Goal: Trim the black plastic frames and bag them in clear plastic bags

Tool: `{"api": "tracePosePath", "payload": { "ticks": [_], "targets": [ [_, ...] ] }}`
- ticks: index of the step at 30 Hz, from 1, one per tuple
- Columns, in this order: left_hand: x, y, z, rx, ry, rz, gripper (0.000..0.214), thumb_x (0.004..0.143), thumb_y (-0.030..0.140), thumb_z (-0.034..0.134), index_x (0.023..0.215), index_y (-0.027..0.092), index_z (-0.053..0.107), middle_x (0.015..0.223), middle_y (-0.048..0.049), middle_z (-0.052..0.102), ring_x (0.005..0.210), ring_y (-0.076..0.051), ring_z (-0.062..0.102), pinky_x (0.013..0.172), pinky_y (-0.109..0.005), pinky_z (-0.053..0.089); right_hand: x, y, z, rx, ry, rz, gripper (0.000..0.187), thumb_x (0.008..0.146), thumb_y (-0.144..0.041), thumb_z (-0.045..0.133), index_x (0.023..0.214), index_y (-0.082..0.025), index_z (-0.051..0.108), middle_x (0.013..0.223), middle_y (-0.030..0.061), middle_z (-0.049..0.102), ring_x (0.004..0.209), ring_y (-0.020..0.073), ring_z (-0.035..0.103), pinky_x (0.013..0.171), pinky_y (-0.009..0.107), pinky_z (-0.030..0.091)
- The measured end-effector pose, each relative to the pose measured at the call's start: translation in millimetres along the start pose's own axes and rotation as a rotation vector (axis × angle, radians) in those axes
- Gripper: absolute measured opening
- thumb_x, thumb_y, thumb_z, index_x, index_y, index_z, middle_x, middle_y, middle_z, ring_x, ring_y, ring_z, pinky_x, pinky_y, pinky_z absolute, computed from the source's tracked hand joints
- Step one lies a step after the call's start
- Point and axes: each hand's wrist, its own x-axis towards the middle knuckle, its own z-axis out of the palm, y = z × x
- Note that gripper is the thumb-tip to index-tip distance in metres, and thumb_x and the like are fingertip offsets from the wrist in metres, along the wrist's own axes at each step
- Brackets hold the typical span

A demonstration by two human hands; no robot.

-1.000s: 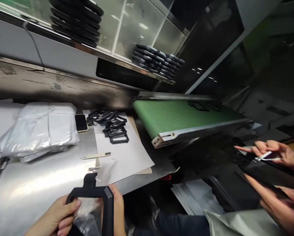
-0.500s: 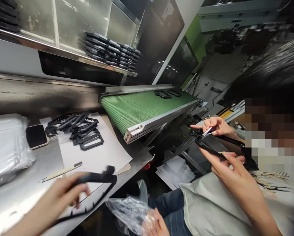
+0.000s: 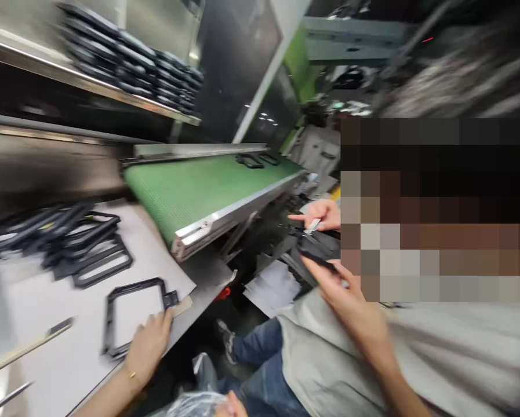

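Note:
A black rectangular frame (image 3: 133, 285) lies flat on the white paper (image 3: 64, 359) near the table's front edge. My left hand (image 3: 149, 344) rests on its near right corner, fingers curled over the edge. My right hand (image 3: 230, 409) barely shows at the bottom edge and grips a crumpled clear plastic bag (image 3: 194, 402) over my lap. The picture is smeared by motion.
A pile of black frames (image 3: 81, 243) lies further back on the paper. A green conveyor belt (image 3: 190, 185) carries two frames (image 3: 248, 161). More frames are stacked on a shelf (image 3: 124, 63). A knife (image 3: 25, 347) lies at left. A seated co-worker's hands (image 3: 351, 301) trim a black part.
My left hand has laid the black frame flat on the paper. The view has swung right, so the table slid left. My right hand with the bag dropped to the bottom edge.

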Motion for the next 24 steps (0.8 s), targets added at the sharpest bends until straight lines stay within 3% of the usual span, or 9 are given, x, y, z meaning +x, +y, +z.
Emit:
{"api": "tracePosePath", "payload": {
  "ticks": [2,4,8,13,15,17,20,22,24],
  "targets": [
    [0.9,-0.7,-3.8,0.008,0.048,0.019,0.041,0.079,0.011,0.046,0.120,0.012,0.046,0.107,-0.0178,0.055,0.092,-0.031,0.052,0.073,-0.050,0.040,-10.4,-8.1,-8.9,0.085,0.034,-0.073,0.030,0.075,-0.037,0.049,0.058,-0.017,0.063,0.043,-0.0025,0.053,0.056,0.0073,0.058,0.035,0.012,0.031],
    [2.8,-2.1,-6.3,0.011,0.080,0.030,0.038,0.079,0.021,0.047,0.115,0.010,0.052,0.106,-0.0204,0.053,0.092,-0.033,0.050,0.072,-0.052,0.037,-18.2,-17.8,-17.5,0.121,0.081,-0.150,0.027,0.075,-0.034,0.050,0.061,-0.016,0.063,0.046,-0.0024,0.055,0.056,0.0060,0.058,0.037,0.011,0.032],
    [2.8,-5.9,-5.6,0.033,0.109,-0.012,0.042,0.082,0.032,0.038,0.118,0.014,0.049,0.110,-0.0203,0.048,0.095,-0.033,0.047,0.073,-0.050,0.035,-20.0,-33.8,-29.1,0.274,0.117,-0.288,0.019,0.077,-0.026,0.048,0.077,-0.015,0.064,0.063,-0.0038,0.063,0.071,0.0010,0.060,0.047,0.006,0.037],
    [-4.7,-14.8,0.4,0.029,0.073,-0.047,0.049,0.079,0.040,0.040,0.116,0.009,0.050,0.112,-0.0204,0.047,0.095,-0.034,0.046,0.067,-0.046,0.037,-19.7,-42.3,-24.6,0.458,0.163,-0.398,0.036,0.086,-0.020,0.023,0.093,-0.018,0.058,0.081,-0.0086,0.064,0.083,-0.0057,0.056,0.059,0.005,0.038],
    [-6.7,-17.8,2.0,0.016,0.076,-0.048,0.053,0.078,0.043,0.040,0.116,0.007,0.048,0.114,-0.0218,0.045,0.094,-0.035,0.046,0.067,-0.047,0.037,-21.5,-18.2,-9.2,0.491,0.168,-0.381,0.035,0.087,-0.022,0.025,0.086,-0.017,0.059,0.072,-0.0075,0.064,0.071,-0.0020,0.059,0.050,0.007,0.038],
    [-5.9,-19.3,3.7,-0.009,0.074,-0.038,0.048,0.080,0.040,0.035,0.110,0.007,0.052,0.107,-0.0215,0.049,0.088,-0.035,0.048,0.064,-0.046,0.038,-22.7,33.0,11.0,0.506,0.157,-0.325,0.026,0.082,-0.030,0.042,0.068,-0.016,0.058,0.052,-0.0074,0.057,0.048,0.0023,0.054,0.037,0.009,0.032],
    [-0.3,-19.8,0.7,-0.086,0.028,0.030,0.034,0.080,0.025,0.032,0.082,0.010,0.062,0.078,-0.0148,0.055,0.074,-0.030,0.051,0.058,-0.040,0.039,-24.4,131.3,31.7,0.535,0.155,-0.205,0.043,0.057,-0.033,0.071,0.038,-0.017,0.035,0.027,-0.0123,0.026,0.024,-0.0001,0.018,0.024,0.011,0.013],
    [1.4,-21.9,-12.0,-0.164,0.037,0.040,0.034,0.080,0.024,0.028,0.081,0.010,0.060,0.076,-0.0140,0.052,0.071,-0.029,0.050,0.061,-0.039,0.039,-26.9,179.1,32.4,0.578,0.187,-0.138,0.047,0.056,-0.035,0.071,0.040,-0.018,0.030,0.030,-0.0137,0.020,0.027,-0.0014,0.010,0.026,0.011,0.012],
    [-2.8,-29.2,-35.9,-0.265,0.079,0.000,0.036,0.082,0.028,0.024,0.089,0.010,0.055,0.081,-0.0126,0.049,0.073,-0.026,0.048,0.067,-0.038,0.038,-29.3,201.1,26.9,0.619,0.225,-0.107,0.040,0.061,-0.037,0.069,0.048,-0.016,0.038,0.036,-0.0127,0.025,0.031,-0.0010,0.016,0.030,0.010,0.019]
  ]
}}
